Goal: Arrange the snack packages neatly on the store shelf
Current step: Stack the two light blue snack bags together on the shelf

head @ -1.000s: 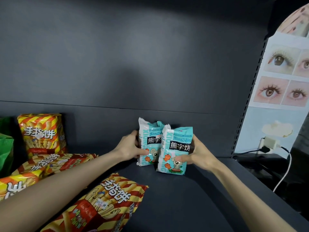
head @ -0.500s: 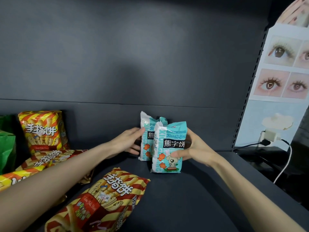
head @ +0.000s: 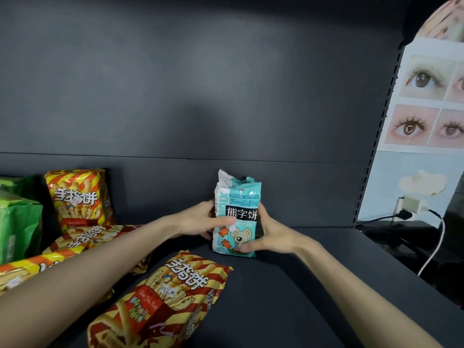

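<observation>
Two teal packs stand upright, one behind the other, at the middle of the dark shelf, close to the back panel. The front teal bear-biscuit pack faces forward; only the crimped top of the rear teal pack shows above it. The left hand grips their left side, thumb laid across the front face. The right hand is curled round the right side, thumb pressed on the lower front corner.

To the right of the packs the shelf runs bare up to the slotted upright and its right edge. There is also open shelf in front of the packs.

The left half is crowded. One red-and-yellow striped biscuit bag stands against the back panel. Another striped bag lies flat near the front edge, and more striped bags lie tumbled under the left forearm. Green bags stand at the far left.

Past the upright hangs an eye-makeup poster, with a white charger and white cable below.
</observation>
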### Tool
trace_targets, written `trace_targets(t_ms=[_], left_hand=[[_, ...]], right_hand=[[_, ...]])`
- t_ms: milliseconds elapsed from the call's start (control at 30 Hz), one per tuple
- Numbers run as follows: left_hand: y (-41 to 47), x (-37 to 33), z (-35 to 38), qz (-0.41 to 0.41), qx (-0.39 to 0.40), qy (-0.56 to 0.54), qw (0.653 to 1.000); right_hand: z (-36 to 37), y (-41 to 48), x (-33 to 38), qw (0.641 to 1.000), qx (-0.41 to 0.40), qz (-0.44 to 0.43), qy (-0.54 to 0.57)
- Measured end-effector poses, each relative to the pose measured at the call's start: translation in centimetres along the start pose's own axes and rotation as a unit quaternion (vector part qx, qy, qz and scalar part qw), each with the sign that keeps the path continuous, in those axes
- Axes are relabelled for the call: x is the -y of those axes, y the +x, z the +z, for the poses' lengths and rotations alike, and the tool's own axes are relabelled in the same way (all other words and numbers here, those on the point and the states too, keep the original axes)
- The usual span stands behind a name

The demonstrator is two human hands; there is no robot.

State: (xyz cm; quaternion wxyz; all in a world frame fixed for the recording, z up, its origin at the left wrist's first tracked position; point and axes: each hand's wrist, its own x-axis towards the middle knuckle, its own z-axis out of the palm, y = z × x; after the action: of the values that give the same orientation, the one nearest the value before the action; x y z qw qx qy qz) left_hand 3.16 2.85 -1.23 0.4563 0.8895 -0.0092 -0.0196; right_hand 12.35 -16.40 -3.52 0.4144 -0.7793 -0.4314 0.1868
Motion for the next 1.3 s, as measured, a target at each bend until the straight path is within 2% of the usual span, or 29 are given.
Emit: trace_targets(t_ms=[133, 400, 633, 733, 833, 967, 1300], left_hand=[[-0.2, -0.5, 0.3, -0.001, 0.001, 0.013, 1.0], [-0.2, -1.1, 0.4, -0.019, 0.006, 0.031, 0.999], [0.1, -0.9, 0.7, 0.002, -0.023, 0.109, 0.994], [0.0, -1.1, 0.6, 0.022, -0.064, 0.162, 0.984], [-0.1, -1.3, 0.2, 0.02, -0.11, 0.188, 0.976], [-0.6, -1.9, -0.1, 0.019, -0.128, 0.225, 0.966], [-2.8, -3.1, 0.0, 0.001, -0.189, 0.337, 0.922]], right_hand=[[-0.8, -0.2, -0.4, 1.0, -0.025, 0.003, -0.012], [-1.4, -0.4, -0.6, 1.0, -0.013, 0.022, -0.018], [-1.2, -0.3, -0.5, 0.997, -0.029, 0.044, -0.061], [-1.3, -0.5, -0.1, 0.992, -0.04, 0.065, -0.1], [-1.4, -0.7, 0.6, 0.984, -0.055, 0.078, -0.149], [-1.2, -1.2, 1.4, 0.972, -0.066, 0.095, -0.207], [-0.2, -4.0, 3.9, 0.917, -0.154, 0.141, -0.339]])
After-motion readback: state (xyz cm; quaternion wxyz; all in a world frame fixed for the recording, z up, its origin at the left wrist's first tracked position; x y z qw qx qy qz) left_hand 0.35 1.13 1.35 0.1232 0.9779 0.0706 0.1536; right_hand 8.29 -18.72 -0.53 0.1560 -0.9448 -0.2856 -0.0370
